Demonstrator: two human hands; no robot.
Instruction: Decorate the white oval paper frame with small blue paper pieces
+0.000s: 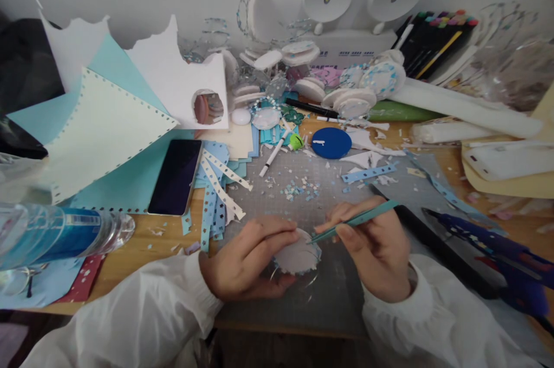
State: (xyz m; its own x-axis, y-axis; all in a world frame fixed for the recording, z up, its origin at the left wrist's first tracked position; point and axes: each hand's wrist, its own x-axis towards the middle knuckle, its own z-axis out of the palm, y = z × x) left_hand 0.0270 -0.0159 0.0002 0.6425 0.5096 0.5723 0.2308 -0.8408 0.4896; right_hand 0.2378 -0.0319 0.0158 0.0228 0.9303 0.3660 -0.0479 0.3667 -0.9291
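My left hand is closed around a small white disc with a pale blue scalloped edge, holding it just above the grey cutting mat. My right hand pinches teal tweezers, their tip touching the disc's upper right edge. Both wrists wear white sleeves.
A black phone lies left of the mat beside punched blue paper strips. A clear bottle lies at the far left, and a blue glue gun at the right. A blue round lid, a marker and several white discs crowd the back.
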